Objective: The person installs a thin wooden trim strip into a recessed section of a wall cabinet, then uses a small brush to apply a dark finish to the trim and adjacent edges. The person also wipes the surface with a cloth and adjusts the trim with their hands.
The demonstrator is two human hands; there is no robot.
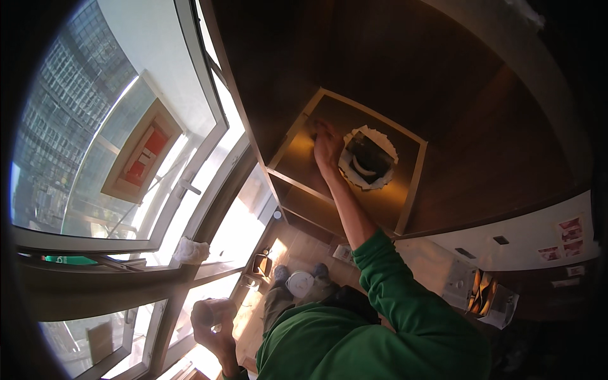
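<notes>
My right hand (327,144) reaches on a green-sleeved arm into an open cubby (411,183) of a dark wooden cabinet. Its fingers are curled and press against the cubby's inner panel at the left; I cannot tell whether anything is under them. Just right of the hand, the cubby's back panel has a round hole (367,158) with a ragged white edge. My left hand (212,324) is low at the left near the window frame, closed around a small pale container (218,310) that is mostly hidden by the fingers.
A large window with a handle (187,186) fills the left, with buildings outside. A crumpled white cloth (190,251) lies on the sill. A white round object (299,283) sits on the wooden floor by my feet. A pale wall with sockets (465,253) is at the right.
</notes>
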